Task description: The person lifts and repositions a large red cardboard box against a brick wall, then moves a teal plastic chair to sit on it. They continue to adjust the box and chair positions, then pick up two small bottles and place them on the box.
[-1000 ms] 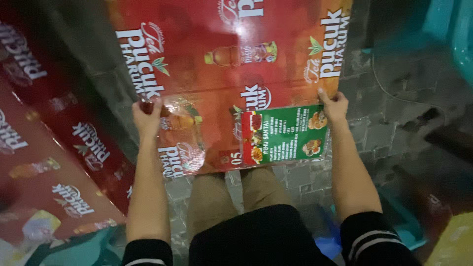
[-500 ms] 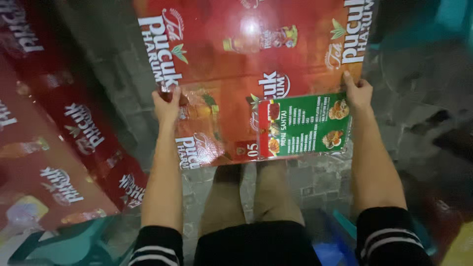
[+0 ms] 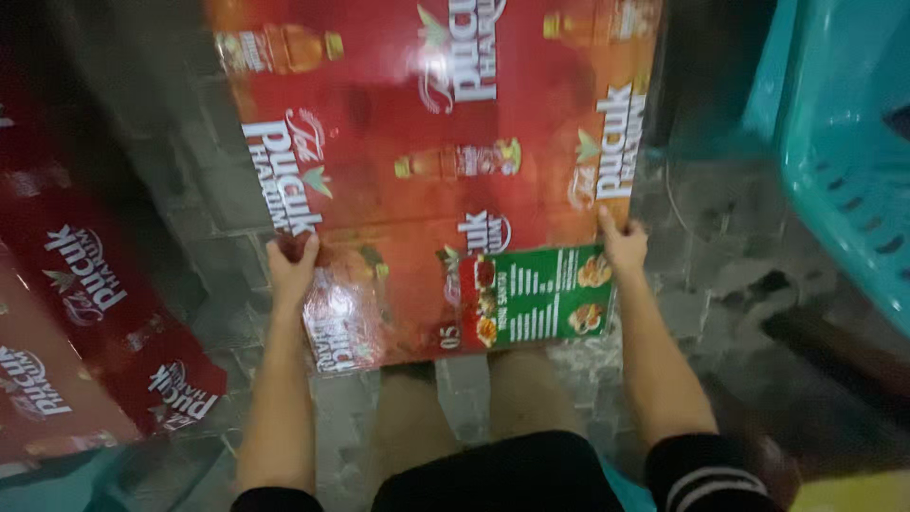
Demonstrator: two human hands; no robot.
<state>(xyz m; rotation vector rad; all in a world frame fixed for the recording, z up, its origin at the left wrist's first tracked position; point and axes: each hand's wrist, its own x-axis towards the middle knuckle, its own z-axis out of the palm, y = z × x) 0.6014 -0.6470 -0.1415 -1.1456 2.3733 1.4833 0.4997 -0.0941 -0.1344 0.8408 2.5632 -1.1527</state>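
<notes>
1. Banner (image 3: 445, 180), red and glossy with a green panel (image 3: 536, 296) near its lower edge, hangs spread before our legs, above the paved floor (image 3: 720, 275).
2. Our left hand (image 3: 292, 270) and right hand (image 3: 623, 245), well apart, each pinch a side edge.
3. We judge the sheet mid-carry; next calls for even grip, keeping it taut.
4. Another red sheet (image 3: 85, 322) lies left; a teal basket (image 3: 844, 142) stands right.

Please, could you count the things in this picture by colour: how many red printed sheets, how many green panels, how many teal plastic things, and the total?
Red printed sheets: 2, the held sheet gripped by the left hand and the right hand, and the sheet on the floor.
Green panels: 1, the green panel on the held sheet.
Teal plastic things: 1, the teal chair.
Total: 4
</notes>
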